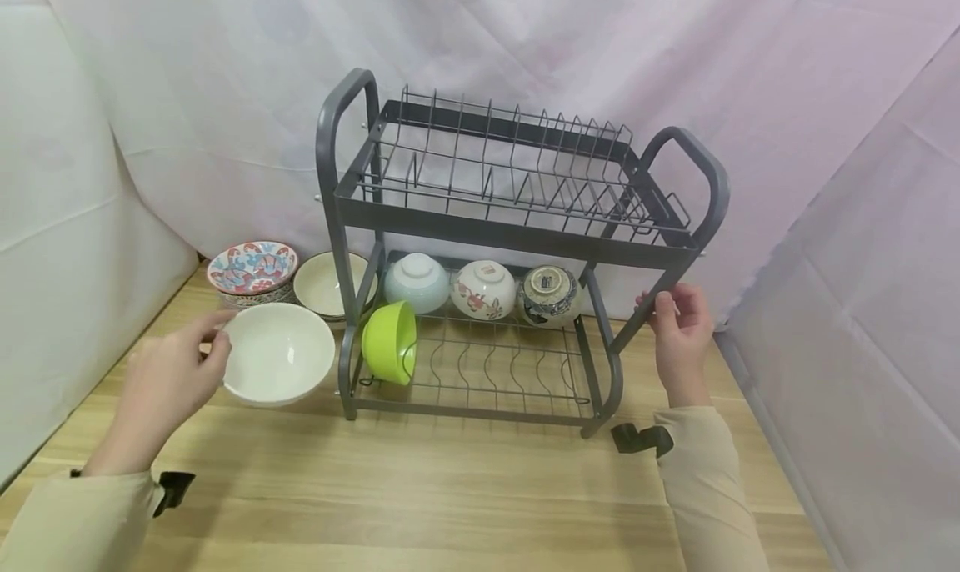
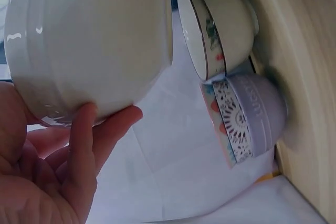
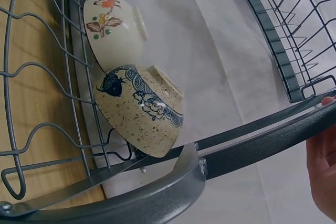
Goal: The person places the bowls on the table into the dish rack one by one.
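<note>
A plain white bowl (image 1: 279, 353) is pinched at its left rim between the thumb and fingers of my left hand (image 1: 168, 368). It is held up in front of the rack's left leg, its inside facing up. My right hand (image 1: 684, 338) grips the right upright of a grey two-tier dish rack (image 1: 517, 237), thumb at the front. On the lower tier, a lime-green bowl (image 1: 388, 344) leans on its side at the front left. Behind it sit upside down a pale blue bowl (image 1: 417, 282), a floral bowl (image 1: 483, 291) and a speckled blue-patterned bowl (image 3: 144, 108).
Left of the rack stand stacked patterned bowls (image 1: 252, 269) and a cream bowl (image 1: 326, 287), partly hidden by the rack's leg. The upper tier holds wire dividers (image 1: 487, 172). White cloth (image 1: 825, 138) encloses the wooden table (image 1: 420, 489) at the back and sides.
</note>
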`<state>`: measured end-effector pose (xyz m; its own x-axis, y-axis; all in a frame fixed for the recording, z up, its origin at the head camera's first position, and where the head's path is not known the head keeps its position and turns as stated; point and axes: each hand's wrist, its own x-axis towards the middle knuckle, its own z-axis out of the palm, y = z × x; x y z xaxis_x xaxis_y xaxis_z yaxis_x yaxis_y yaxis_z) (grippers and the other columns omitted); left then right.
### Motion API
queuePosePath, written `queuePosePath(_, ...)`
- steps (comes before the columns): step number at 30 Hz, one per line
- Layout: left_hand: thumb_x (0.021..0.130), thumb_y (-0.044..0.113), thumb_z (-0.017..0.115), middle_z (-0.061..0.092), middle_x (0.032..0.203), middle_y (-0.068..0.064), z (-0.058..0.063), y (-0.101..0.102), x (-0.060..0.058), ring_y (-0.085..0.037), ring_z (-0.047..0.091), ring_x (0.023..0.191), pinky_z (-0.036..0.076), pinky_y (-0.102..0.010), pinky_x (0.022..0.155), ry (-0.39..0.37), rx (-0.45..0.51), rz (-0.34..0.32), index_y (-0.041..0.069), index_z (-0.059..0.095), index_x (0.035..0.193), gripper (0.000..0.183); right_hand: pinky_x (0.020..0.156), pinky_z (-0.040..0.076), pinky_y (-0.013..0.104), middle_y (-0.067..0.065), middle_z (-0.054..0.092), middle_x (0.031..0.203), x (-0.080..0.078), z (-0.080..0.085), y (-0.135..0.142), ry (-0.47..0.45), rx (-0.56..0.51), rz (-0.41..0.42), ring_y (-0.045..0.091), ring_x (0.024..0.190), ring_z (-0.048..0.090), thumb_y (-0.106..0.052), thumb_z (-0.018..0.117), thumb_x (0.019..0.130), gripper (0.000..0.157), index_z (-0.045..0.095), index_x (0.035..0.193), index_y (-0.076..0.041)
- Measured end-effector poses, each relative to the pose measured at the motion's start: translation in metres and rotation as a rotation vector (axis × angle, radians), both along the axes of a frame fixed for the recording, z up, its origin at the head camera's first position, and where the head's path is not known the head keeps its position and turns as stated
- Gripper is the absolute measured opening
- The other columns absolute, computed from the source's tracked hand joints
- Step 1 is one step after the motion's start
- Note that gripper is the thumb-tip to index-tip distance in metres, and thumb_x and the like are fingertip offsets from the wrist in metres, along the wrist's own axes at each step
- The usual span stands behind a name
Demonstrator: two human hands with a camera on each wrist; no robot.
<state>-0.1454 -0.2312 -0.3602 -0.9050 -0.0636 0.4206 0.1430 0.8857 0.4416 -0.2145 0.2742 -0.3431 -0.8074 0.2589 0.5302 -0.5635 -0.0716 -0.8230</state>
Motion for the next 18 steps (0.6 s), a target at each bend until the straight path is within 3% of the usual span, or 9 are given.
queuePosePath(2,0.086,0.009,0.046,0.064,0.088,-0.028,-0.001,0.004,0.007,-0.016,0.047,0.045,0.027,-0.029,0.041,-0.019,0.013,-0.029,0.0,0.06,0.109,0.029,0.075,0.052,0.022,0.004,0.057,0.085,0.0,0.0,0.0,-0.005,-0.005,-0.005,0.014,0.079,0.062,-0.003,0.05,0.091,0.008,0.054,0.09,-0.01)
queuePosePath(10,0.085,0.008,0.051,0.067,0.082,-0.02,-0.003,0.022,0.026,-0.027,0.064,0.059,0.041,-0.034,0.048,-0.071,0.072,-0.114,0.003,0.062,0.108,0.026,0.075,0.052,0.023,0.004,0.057,0.085,0.0,0.001,0.0,-0.016,-0.002,-0.011,0.014,0.079,0.062,-0.003,0.05,0.09,0.009,0.054,0.09,-0.011)
queuePosePath(18,0.087,0.008,0.051,0.068,0.084,-0.014,-0.008,0.045,0.031,-0.021,0.065,0.063,0.046,-0.027,0.051,-0.176,0.146,-0.205,0.005,0.062,0.111,0.026,0.073,0.052,0.022,0.004,0.057,0.084,0.001,0.001,0.0,-0.02,0.002,-0.027,0.013,0.078,0.063,-0.002,0.051,0.09,0.009,0.054,0.089,-0.011)
